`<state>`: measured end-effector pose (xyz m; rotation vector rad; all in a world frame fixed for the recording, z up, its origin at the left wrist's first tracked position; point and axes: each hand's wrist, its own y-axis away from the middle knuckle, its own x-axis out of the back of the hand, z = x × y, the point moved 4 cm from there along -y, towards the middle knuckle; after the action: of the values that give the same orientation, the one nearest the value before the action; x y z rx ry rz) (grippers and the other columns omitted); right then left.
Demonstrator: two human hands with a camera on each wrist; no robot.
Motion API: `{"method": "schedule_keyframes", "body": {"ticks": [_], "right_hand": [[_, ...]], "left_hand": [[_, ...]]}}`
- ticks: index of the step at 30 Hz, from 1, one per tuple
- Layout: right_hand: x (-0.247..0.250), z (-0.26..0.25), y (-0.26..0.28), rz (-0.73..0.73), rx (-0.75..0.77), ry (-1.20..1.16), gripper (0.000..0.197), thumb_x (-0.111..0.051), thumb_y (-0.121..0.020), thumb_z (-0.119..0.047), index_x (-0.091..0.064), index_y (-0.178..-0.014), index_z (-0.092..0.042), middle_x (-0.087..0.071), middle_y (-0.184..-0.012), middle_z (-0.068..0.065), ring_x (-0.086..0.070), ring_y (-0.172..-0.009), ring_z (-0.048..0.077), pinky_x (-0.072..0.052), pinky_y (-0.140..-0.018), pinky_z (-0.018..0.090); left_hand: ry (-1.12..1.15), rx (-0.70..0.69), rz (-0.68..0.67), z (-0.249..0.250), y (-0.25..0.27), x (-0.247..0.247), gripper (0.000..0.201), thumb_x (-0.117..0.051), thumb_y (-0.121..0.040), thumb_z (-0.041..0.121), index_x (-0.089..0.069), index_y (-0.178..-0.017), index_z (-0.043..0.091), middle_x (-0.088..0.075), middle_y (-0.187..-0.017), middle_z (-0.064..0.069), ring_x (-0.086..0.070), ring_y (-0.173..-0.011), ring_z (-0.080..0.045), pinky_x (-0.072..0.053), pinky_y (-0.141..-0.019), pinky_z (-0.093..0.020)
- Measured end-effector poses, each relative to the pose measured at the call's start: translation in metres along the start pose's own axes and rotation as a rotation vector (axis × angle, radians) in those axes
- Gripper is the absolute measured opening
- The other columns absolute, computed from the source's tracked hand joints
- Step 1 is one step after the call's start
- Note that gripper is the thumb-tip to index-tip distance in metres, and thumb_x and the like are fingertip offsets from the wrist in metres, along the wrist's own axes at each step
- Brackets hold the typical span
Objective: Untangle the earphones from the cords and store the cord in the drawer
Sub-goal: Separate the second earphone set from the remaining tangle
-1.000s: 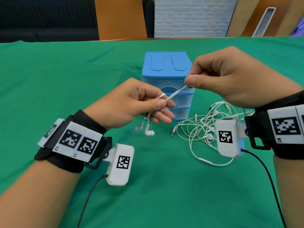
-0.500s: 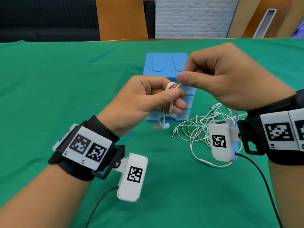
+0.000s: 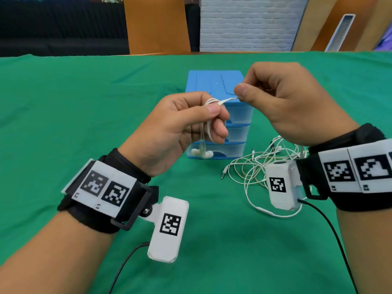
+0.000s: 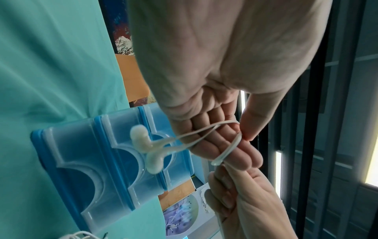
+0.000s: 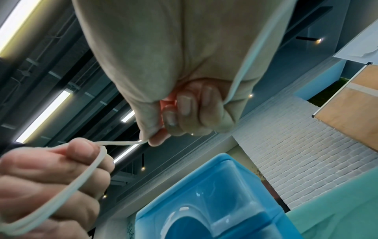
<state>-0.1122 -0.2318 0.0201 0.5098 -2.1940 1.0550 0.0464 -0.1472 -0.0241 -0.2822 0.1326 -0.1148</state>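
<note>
My left hand (image 3: 192, 119) is raised in front of the blue drawer unit (image 3: 218, 85) with a white earphone cord (image 3: 212, 101) looped round its fingers, thumb pressed on the loops. Two earbuds (image 3: 201, 153) dangle below that hand; the left wrist view shows the earbuds (image 4: 143, 143) in front of the drawer fronts. My right hand (image 3: 273, 100) pinches the free end of the same cord (image 5: 122, 143) between thumb and forefinger, just right of the left hand (image 5: 51, 177). All three drawers (image 4: 114, 161) look closed.
A tangle of white cords (image 3: 254, 166) with a jack plug (image 3: 223, 175) lies on the green cloth (image 3: 84, 102) right of the drawer unit, partly under my right wrist. Chairs and a white brick wall stand beyond the table's far edge.
Both hands rose a little. My right hand has drawn the cord end out to the right over the drawer unit, with more loops lying round the left fingers, and the earbuds hang shorter.
</note>
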Motion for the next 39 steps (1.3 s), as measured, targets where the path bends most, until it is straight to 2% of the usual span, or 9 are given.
{"method": "schedule_keyframes", "body": {"ticks": [7,12,16,20,22,26,31,34,39], "right_hand": [[-0.012,-0.002,0.002,-0.03,-0.001,-0.015,0.026,-0.061,-0.097,-0.032,-0.06,-0.079,-0.013,-0.045,-0.062,0.004,-0.032,-0.058,0.008,-0.028,-0.053,0.022],[-0.022,-0.002,0.002,-0.062,-0.002,-0.013,0.028,-0.062,-0.099,-0.032,-0.059,-0.078,-0.013,-0.047,-0.06,0.006,-0.033,-0.057,0.009,-0.031,-0.054,0.03],[-0.026,0.001,0.002,-0.068,-0.012,0.002,0.026,-0.062,-0.098,-0.033,-0.06,-0.079,-0.015,-0.052,-0.063,0.01,-0.035,-0.057,0.012,-0.033,-0.055,0.034],[-0.02,0.006,0.0,-0.035,-0.054,0.003,0.025,-0.06,-0.099,-0.029,-0.063,-0.081,-0.012,-0.046,-0.059,0.0,-0.033,-0.054,0.008,-0.027,-0.051,0.02],[-0.019,0.007,0.0,-0.034,-0.06,-0.007,0.026,-0.06,-0.099,-0.03,-0.062,-0.081,-0.012,-0.05,-0.062,0.01,-0.033,-0.056,0.008,-0.028,-0.052,0.023],[-0.021,0.009,0.001,-0.041,-0.069,-0.008,0.027,-0.061,-0.099,-0.032,-0.061,-0.08,-0.012,-0.047,-0.062,0.006,-0.034,-0.058,0.012,-0.029,-0.054,0.029],[-0.02,0.013,0.0,-0.017,-0.075,-0.015,0.027,-0.06,-0.099,-0.032,-0.061,-0.08,-0.013,-0.052,-0.065,0.016,-0.035,-0.059,0.013,-0.03,-0.056,0.033],[-0.024,0.014,0.001,-0.018,-0.081,-0.03,0.028,-0.059,-0.099,-0.032,-0.059,-0.077,-0.015,-0.046,-0.062,0.009,-0.034,-0.058,0.011,-0.029,-0.055,0.03],[-0.03,0.014,0.001,-0.021,-0.062,-0.075,0.031,-0.058,-0.098,-0.034,-0.058,-0.076,-0.013,-0.051,-0.066,0.019,-0.035,-0.06,0.022,-0.033,-0.056,0.038]], "left_hand": [[0.017,-0.03,0.088,0.001,-0.002,0.003,0.014,-0.053,-0.096,0.007,-0.063,-0.088,0.001,-0.055,-0.065,-0.002,-0.061,-0.064,-0.014,-0.049,-0.066,-0.018],[0.02,-0.039,0.193,0.002,-0.004,0.011,0.017,-0.054,-0.097,0.006,-0.067,-0.101,-0.006,-0.058,-0.068,-0.002,-0.056,-0.057,-0.011,-0.047,-0.061,-0.017],[-0.027,0.006,0.229,-0.001,-0.003,0.014,0.029,-0.057,-0.096,0.007,-0.063,-0.111,-0.017,-0.064,-0.071,0.001,-0.041,-0.048,-0.007,-0.034,-0.052,-0.013],[-0.142,0.101,0.145,-0.008,-0.002,0.01,0.027,-0.054,-0.099,0.013,-0.069,-0.117,0.0,-0.065,-0.07,-0.002,-0.036,-0.044,-0.008,-0.024,-0.046,-0.019],[-0.177,0.105,0.126,-0.011,-0.002,0.007,0.027,-0.051,-0.101,0.015,-0.07,-0.116,0.003,-0.063,-0.066,-0.004,-0.037,-0.044,-0.011,-0.026,-0.047,-0.019],[-0.209,0.063,0.096,-0.009,-0.003,0.006,0.026,-0.047,-0.104,0.014,-0.07,-0.108,0.003,-0.061,-0.062,-0.005,-0.046,-0.045,-0.012,-0.037,-0.047,-0.017],[-0.231,-0.037,0.086,-0.003,-0.004,0.003,0.03,-0.044,-0.105,0.015,-0.071,-0.104,0.002,-0.066,-0.065,-0.01,-0.053,-0.051,-0.016,-0.044,-0.057,-0.019],[-0.216,-0.095,0.078,-0.003,-0.005,0.002,0.03,-0.043,-0.105,0.012,-0.07,-0.105,-0.002,-0.069,-0.075,-0.01,-0.059,-0.065,-0.018,-0.048,-0.07,-0.021],[-0.212,-0.142,0.087,-0.003,-0.005,0.002,0.023,-0.051,-0.101,0.004,-0.07,-0.111,-0.004,-0.074,-0.094,-0.015,-0.069,-0.085,-0.021,-0.052,-0.085,-0.026]]}}
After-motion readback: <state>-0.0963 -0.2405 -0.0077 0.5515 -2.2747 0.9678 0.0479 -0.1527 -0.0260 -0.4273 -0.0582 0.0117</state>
